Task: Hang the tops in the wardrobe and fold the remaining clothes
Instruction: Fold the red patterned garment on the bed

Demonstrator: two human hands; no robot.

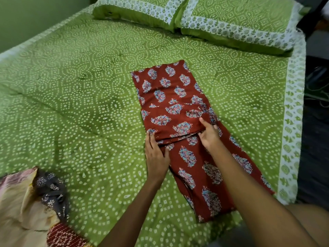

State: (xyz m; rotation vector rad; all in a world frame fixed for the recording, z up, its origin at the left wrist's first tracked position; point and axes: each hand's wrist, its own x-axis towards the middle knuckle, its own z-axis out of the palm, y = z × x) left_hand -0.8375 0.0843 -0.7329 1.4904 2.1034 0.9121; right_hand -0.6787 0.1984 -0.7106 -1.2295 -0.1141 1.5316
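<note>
Folding the red printed garment (178,111), we note thin woven cloth, rust-red with blue-and-white leaf motifs, lying as a long strip on the right half of the bed, one layer doubled over mid-length. Our left hand (156,154) pinches the fold's left corner, thumb on the lower layer; our right hand (210,134) grasps the folded edge, thumb on top, fingers tucked under. The bedsheet (80,104) is green cotton with white dotted rings. Two matching pillows (222,20) lie beyond. A crumpled clothes pile (30,207) sits near-left. No legible writing.
</note>
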